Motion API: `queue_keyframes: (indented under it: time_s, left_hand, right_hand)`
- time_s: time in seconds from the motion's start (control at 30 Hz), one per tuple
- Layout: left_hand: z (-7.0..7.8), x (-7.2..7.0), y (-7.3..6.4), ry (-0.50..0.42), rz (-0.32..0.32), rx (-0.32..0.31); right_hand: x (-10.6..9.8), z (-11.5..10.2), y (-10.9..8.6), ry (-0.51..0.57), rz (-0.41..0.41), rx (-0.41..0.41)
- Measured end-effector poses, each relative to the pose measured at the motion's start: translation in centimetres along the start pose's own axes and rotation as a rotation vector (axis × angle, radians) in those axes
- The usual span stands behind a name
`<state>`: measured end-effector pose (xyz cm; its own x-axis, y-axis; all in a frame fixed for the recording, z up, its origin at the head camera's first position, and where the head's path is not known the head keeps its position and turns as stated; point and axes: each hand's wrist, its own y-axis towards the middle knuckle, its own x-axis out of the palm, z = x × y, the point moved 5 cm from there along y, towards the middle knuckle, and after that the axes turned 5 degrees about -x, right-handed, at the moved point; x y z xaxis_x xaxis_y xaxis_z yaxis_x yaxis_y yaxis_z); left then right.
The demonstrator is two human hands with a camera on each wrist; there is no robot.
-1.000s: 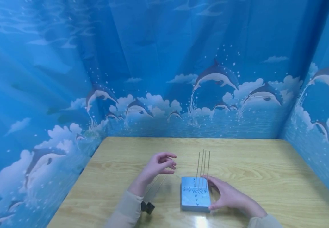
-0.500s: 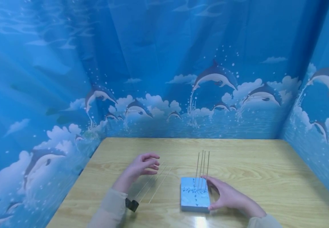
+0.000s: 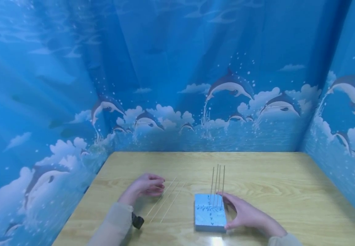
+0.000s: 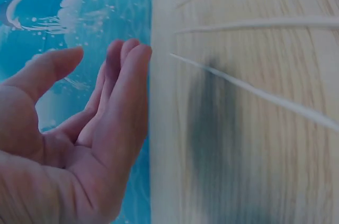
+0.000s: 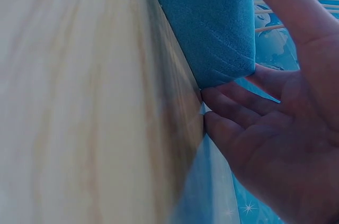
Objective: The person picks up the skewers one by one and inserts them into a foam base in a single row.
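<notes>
Blue, 1 block [image 3: 209, 218] sits on 1 wooden table [image 3: 263, 171], 4 sticks [image 3: 223, 181] standing upright in its top. The right hand [image 3: 242, 212] grips its right side, thumb at the near corner. 3 more sticks [image 3: 164, 202] lie left of the block; beside them hovers the left hand [image 3: 148, 185], fingers loosely bent.

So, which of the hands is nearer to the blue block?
Right: the right hand holds the blue block from its right side; the left hand is apart, off to its left.
</notes>
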<state>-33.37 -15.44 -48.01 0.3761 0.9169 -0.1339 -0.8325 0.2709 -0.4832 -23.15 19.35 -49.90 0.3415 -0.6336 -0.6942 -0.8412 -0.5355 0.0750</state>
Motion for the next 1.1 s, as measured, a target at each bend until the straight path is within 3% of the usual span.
queue_keyframes:
  time_s: [0.3,0.67,1.1]
  left_hand:
    - [-0.5,-1.1,1.0,0.105,0.001,-0.049]
    - [-1.5,-1.3,2.5,0.122,-0.023,-0.113]
    - [-1.6,-0.8,2.9,0.229,0.017,-0.078]
  right_hand:
    - [-0.1,-0.1,0.2,-0.007,0.002,-0.010]
    - [0.0,0.0,0.2,-0.005,-0.014,-0.017]
    - [0.0,-0.2,0.1,-0.004,-0.010,-0.006]
